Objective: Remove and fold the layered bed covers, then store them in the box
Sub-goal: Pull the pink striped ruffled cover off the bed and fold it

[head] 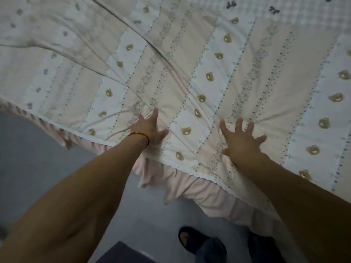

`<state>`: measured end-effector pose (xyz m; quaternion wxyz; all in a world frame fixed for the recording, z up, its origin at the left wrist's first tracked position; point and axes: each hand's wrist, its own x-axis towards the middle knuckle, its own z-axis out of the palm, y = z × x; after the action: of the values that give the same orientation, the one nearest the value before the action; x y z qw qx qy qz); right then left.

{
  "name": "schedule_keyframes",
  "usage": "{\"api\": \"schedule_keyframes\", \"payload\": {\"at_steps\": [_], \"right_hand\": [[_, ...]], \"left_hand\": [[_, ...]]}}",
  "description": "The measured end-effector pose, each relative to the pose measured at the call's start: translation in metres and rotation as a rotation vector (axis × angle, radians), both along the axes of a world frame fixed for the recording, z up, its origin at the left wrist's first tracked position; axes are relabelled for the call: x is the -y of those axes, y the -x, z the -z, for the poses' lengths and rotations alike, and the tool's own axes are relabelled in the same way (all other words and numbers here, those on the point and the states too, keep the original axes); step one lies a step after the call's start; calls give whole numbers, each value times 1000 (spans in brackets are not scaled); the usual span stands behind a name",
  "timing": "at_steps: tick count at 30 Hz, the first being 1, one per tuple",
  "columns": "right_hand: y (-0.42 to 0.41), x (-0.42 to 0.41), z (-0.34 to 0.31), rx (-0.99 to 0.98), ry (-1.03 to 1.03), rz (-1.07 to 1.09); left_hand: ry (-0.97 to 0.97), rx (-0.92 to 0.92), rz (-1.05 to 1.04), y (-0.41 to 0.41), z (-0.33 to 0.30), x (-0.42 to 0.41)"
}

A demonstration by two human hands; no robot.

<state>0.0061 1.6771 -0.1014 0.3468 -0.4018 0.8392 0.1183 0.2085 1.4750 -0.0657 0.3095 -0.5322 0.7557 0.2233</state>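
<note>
A bed is filling most of the head view, from 9 o'clock across the top to 3 o'clock, w/ its near edge running diagonally from the left side down toward 5 o'clock. Lying on top is the bear-print cover (201, 76): cream and white stripes, small brown bear faces in rows, grey leafy bands and dotted lines, a thin white lace trim along the near edge. Long creases are running across it from approx 10 o'clock toward the centre. Under it, a pink ruffled layer (190, 192) is hanging off the bed edge in loose folds toward the floor. At 1 o'clock, far corner, a pale checked cover (266, 8) w/ dark bow prints is showing beyond the bear-print one.

Floor (38, 149) is plain grey, smooth, taking up 7–9 o'clock. At 6 o'clock a dark slipper (191, 238) is sitting on a foot, dark trouser leg beside it. A dark flat shape (121, 253) is poking in at the bottom edge, can't tell what it is.

Left hand (150, 130) is pressing flat on the bear-print cover near the edge, fingers straight and spread, gripping nothing; a red string bracelet (140, 136) is circling that wrist. Right hand (243, 141) is doing likewise at approx 4 o'clock of centre, fingers splayed, palm down on the fabric, holding nothing.

No readable writing or brand.
</note>
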Motion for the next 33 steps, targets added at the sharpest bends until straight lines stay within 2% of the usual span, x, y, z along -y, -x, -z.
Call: {"api": "schedule_keyframes", "payload": {"at_steps": [4,11,17,19,22,23,25,26,28,29,31,32,33], "right_hand": [[2,15,-3,-23,-128,13],[0,22,4,-91,-219,10],[-9,22,2,-102,-257,62],[-6,22,1,-77,-275,92],[-8,28,-5,-53,-293,166],[-9,31,-10,-26,-297,205],[-7,39,-20,8,-326,285],[0,41,-31,5,-342,307],[-7,63,-61,-43,-298,339],[-22,79,-75,-86,-167,408],[-74,124,-92,-171,286,661],[-107,151,-102,-124,454,733],[-138,178,-106,16,553,786]], "left_hand": [[-181,-129,-14,-13,1,20],[-213,-81,60,-9,24,31],[-387,-124,99,-17,15,44],[-446,-161,107,-25,12,48],[-538,-319,103,-40,1,75],[-578,-387,9,-45,-9,86],[-620,-508,-320,-61,-27,118],[-605,-555,-511,-65,-34,133],[-450,-647,-788,-75,-41,179],[-365,-696,-928,-76,-40,205],[-285,-805,-1239,-76,-30,256],[-290,-848,-1343,-74,-21,278],[-332,-888,-1400,-71,-16,295]]}}
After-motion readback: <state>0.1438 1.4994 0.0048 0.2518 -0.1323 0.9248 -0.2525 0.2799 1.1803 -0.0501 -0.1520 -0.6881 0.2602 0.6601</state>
